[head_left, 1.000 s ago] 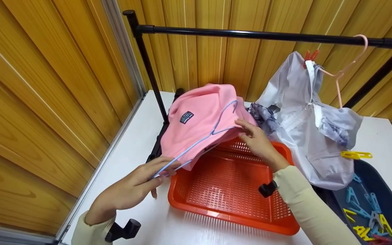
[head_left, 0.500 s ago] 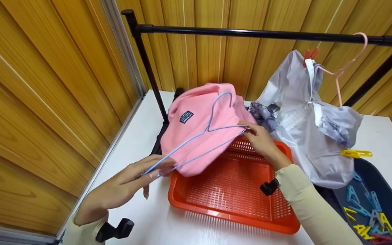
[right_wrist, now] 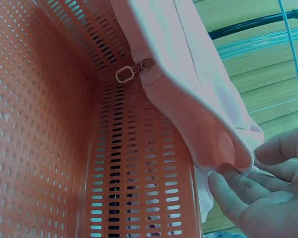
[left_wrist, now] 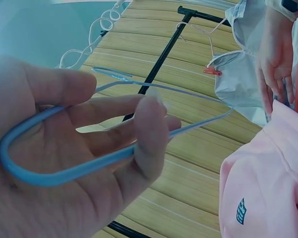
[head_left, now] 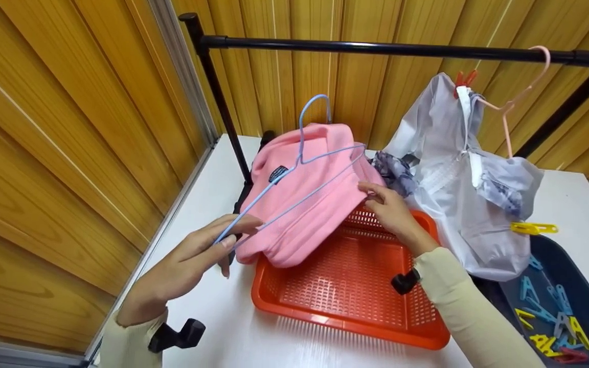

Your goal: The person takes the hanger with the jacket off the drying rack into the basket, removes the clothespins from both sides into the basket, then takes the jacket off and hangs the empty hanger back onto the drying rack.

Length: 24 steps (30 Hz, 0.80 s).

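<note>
In the head view my left hand [head_left: 189, 258] grips one end of a blue clothes hanger [head_left: 300, 159], its hook pointing up. The left wrist view shows the hanger's rounded end [left_wrist: 49, 178] lying across the palm, with the fingers curled about the wire. A pink sweatshirt [head_left: 320, 204] with a dark label lies bunched behind the hanger, draped over the rim of a red basket [head_left: 335, 327]. My right hand [head_left: 389, 212] pinches its edge between thumb and fingers. A zipper pull [right_wrist: 125, 74] hangs from the garment in the right wrist view.
A black rail [head_left: 376, 48] crosses above. From it a pink hanger [head_left: 508, 106] carries a grey-white garment [head_left: 443, 148] with a red clip [head_left: 464, 82] and a yellow clip [head_left: 534, 228]. At the right, a dark tray [head_left: 588, 291] holds several clothespins.
The blue hanger has risen away from the right hand, its hook now above the sweatshirt. The left hand has shifted left and slightly up. The sweatshirt's near edge has dropped over the basket rim.
</note>
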Each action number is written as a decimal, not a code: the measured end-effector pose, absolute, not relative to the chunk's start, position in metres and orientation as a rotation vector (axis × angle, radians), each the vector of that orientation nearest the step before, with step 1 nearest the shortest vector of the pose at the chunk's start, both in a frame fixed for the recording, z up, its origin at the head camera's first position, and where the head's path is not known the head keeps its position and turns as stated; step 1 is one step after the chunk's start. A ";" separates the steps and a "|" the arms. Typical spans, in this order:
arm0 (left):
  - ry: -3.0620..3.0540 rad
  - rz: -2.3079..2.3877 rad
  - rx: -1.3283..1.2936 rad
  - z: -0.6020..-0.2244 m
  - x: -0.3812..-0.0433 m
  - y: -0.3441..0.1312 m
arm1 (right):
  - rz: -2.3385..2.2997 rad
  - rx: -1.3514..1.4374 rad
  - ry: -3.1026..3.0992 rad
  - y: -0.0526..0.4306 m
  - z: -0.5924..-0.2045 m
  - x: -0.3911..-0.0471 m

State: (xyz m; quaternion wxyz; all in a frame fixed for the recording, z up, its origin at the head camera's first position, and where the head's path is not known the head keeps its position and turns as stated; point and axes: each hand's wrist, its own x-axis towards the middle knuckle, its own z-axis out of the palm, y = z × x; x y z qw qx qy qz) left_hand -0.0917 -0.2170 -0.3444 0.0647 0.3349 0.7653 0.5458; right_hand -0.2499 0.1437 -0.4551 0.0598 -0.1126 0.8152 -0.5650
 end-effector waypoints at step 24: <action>2.296 1.912 0.834 -0.334 -0.135 -0.194 | -1.650 -0.388 2.541 0.142 -0.450 -0.239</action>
